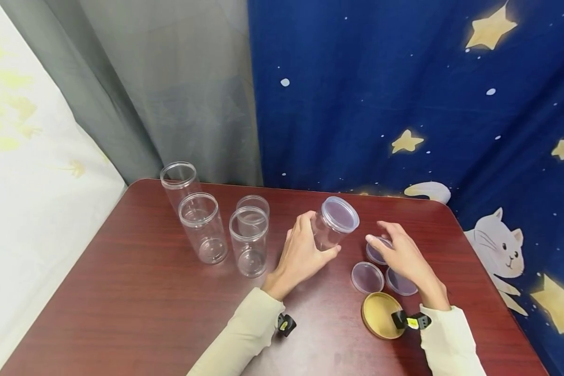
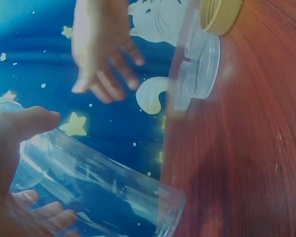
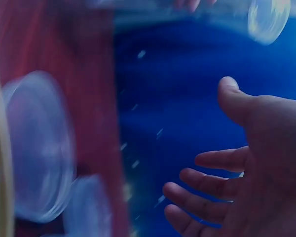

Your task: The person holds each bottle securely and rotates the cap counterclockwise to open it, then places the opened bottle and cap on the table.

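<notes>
My left hand (image 1: 305, 249) grips a clear plastic jar (image 1: 326, 236), its thumb and fingers curled round the side. A translucent lid (image 1: 340, 214) covers the jar's mouth, and the jar leans to the right. In the left wrist view the jar (image 2: 108, 182) stretches out past the fingers toward the table. My right hand (image 1: 401, 253) hovers over the loose lids with nothing in it. Its fingers are spread and loosely bent in the right wrist view. Below it lie several clear lids, one of them (image 1: 367, 278) in full sight and another (image 1: 378, 250) partly hidden by the hand.
Several open clear jars (image 1: 249, 243) stand upright at the left and middle of the reddish-brown table (image 1: 136, 303). A gold lid (image 1: 380, 315) lies in front of the clear lids, near the right wrist. Behind the table hang a grey curtain (image 1: 178, 94) and a blue star-patterned curtain (image 1: 338, 115).
</notes>
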Demonstrator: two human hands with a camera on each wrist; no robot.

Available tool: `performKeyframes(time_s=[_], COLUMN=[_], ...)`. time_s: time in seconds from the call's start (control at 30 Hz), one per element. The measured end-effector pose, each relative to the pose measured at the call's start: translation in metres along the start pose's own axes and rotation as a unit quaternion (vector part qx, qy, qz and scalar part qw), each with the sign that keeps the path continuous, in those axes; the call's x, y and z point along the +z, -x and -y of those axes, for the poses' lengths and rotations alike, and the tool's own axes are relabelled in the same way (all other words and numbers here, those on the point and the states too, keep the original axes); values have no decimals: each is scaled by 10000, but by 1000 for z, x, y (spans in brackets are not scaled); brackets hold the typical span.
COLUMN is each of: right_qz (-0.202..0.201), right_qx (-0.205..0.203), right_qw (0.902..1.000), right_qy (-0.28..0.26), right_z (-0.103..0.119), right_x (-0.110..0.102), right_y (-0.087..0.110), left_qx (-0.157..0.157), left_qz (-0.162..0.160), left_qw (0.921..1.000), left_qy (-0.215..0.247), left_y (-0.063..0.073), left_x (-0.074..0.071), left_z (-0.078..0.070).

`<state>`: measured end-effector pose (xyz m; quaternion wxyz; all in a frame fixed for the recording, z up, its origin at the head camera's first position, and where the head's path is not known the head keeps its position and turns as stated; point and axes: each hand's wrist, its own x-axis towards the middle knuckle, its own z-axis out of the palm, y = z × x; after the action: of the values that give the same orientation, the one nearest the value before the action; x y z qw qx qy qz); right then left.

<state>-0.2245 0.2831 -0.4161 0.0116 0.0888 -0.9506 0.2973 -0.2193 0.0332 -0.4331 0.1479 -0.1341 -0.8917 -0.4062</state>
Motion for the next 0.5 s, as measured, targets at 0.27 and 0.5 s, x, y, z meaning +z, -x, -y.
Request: performKeyframes(time_s=[0.27,0.5], right_qz=[-561,-631], right_qx=[-663,-979], right_qw=[9957,9932], right_qy=[-336,-14], right_z=[47,74], right_x=[-12,-12], right_y=[13,22], left_qx=[261,594], left_qz=[163,122], left_qw=[9988,9953], left_qy=[-390,-753], left_y=[9,18], left_x=[-1,0], left_z=[-6,-7])
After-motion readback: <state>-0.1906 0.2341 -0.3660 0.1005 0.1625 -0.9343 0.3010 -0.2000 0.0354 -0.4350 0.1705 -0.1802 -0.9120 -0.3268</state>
